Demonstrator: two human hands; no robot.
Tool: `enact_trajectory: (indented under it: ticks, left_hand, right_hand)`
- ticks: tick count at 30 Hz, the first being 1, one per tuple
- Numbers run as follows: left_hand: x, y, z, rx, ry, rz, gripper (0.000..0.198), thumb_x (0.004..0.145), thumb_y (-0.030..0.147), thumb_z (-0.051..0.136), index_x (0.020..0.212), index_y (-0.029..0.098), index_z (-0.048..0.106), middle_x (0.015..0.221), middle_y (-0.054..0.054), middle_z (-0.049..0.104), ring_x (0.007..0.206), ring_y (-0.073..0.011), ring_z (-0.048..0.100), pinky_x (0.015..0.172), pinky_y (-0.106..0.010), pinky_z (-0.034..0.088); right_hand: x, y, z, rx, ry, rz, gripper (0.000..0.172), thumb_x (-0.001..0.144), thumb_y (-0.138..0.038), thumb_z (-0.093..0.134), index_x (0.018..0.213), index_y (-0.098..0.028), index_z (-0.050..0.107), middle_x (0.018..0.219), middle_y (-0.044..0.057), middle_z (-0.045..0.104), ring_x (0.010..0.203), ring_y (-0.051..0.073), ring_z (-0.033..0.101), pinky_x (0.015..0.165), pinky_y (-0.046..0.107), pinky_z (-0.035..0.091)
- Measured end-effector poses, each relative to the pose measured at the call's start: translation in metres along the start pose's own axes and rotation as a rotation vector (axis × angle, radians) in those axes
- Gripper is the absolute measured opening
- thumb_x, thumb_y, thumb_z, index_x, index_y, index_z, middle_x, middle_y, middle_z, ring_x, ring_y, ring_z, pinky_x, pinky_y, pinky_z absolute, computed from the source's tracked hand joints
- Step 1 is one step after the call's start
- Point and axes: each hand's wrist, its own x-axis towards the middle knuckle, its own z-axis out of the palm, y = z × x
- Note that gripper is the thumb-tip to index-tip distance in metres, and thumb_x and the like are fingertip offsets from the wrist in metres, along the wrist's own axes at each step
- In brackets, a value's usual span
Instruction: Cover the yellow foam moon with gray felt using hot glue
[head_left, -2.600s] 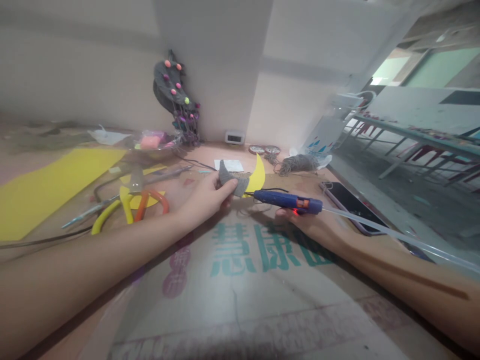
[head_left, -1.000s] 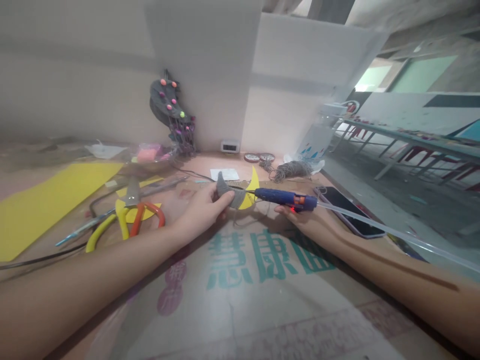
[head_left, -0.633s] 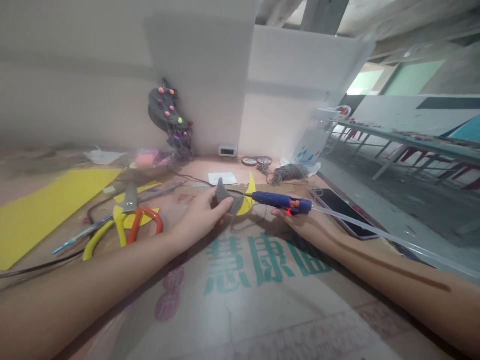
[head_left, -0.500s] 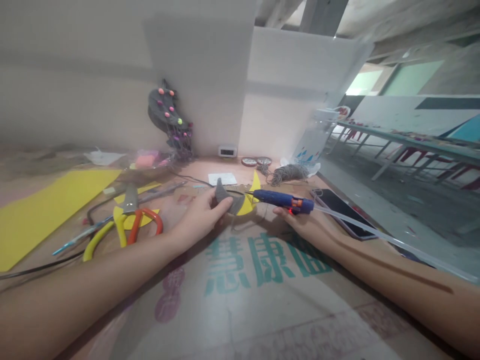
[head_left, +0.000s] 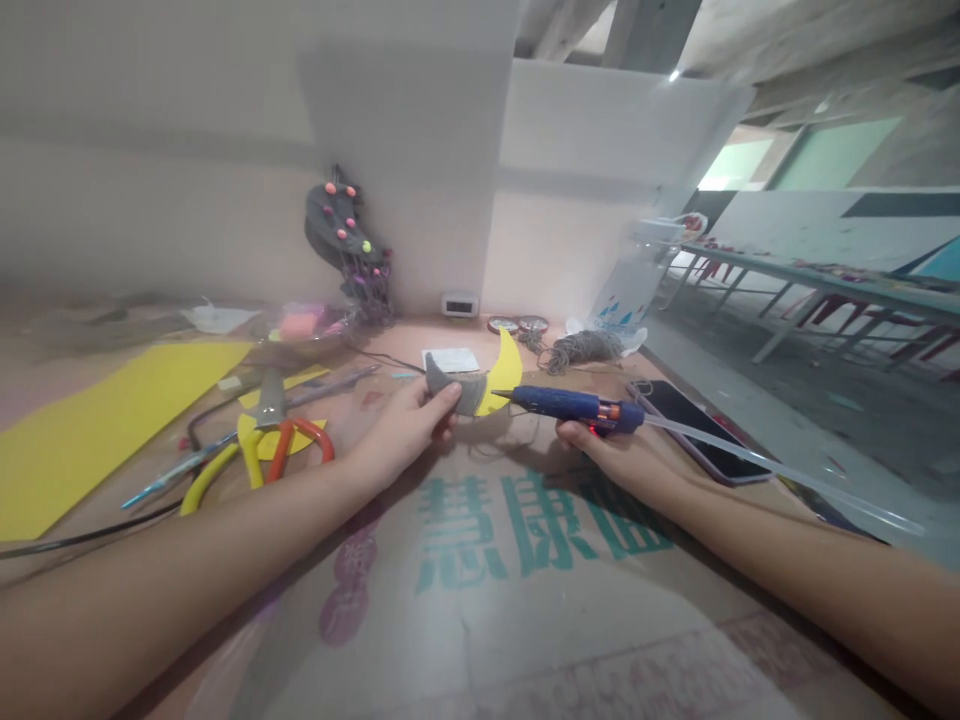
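Green lettering (head_left: 540,520) runs across the board (head_left: 465,665) closest to me, under my forearms. Past it, my left hand (head_left: 412,425) pinches the small moon (head_left: 472,395) at its grey end, thumb flat on the wrapped yarn, fingers tucked behind. The moon stands tilted up just above the board, its grey half toward my palm, its bare yellow half pointing away to the right. My right hand (head_left: 604,455) is closed around the glue gun (head_left: 574,404), though the arm and the tool's body hide most of those fingers; a red light glows beneath, and a clear glue stick (head_left: 720,446) trails out of the back. What has just changed is the moon's angle: half a second ago the yellow showed narrow, and now it faces me broad and open, with the nozzle pointing at its lower part, beside where the yarn ends. I take that to mean the bare surface is easier to reach, but I can't tell whether the tip touches it. Left of my arm lie the scissors (head_left: 251,440) and yellow paper (head_left: 112,425); right of my wrist, the phone (head_left: 705,430). Farther back sit a bundle of grey yarn (head_left: 585,348) and a little clock (head_left: 460,304), and against the wall, a grey ornament (head_left: 330,228) dotted with coloured balls.
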Motion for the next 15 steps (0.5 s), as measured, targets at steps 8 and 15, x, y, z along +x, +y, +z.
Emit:
enact_trajectory:
  ticks: [8, 15]
  left_hand:
    - [0.0003, 0.0033, 0.0011, -0.011, 0.016, -0.006, 0.027, 0.078, 0.043, 0.06, 0.077, 0.017, 0.05, 0.057, 0.006, 0.051, 0.046, -0.0066, 0.047, 0.045, -0.018, 0.036]
    - [-0.0008, 0.0047, 0.0014, 0.039, 0.021, -0.009, 0.023, 0.08, 0.039, 0.057, 0.079, 0.016, 0.051, 0.057, 0.006, 0.051, 0.047, -0.0064, 0.047, 0.045, -0.018, 0.036]
  right_hand:
    - [0.0003, -0.0005, 0.0032, 0.109, -0.04, -0.082, 0.022, 0.074, -0.046, 0.059, 0.076, -0.025, 0.064, 0.074, 0.002, 0.07, 0.069, 0.023, 0.065, 0.061, 0.032, 0.055]
    - [0.0026, 0.0003, 0.0085, 0.245, -0.154, -0.212, 0.023, 0.079, -0.043, 0.058, 0.092, -0.027, 0.067, 0.094, 0.001, 0.07, 0.088, 0.024, 0.067, 0.081, 0.034, 0.055]
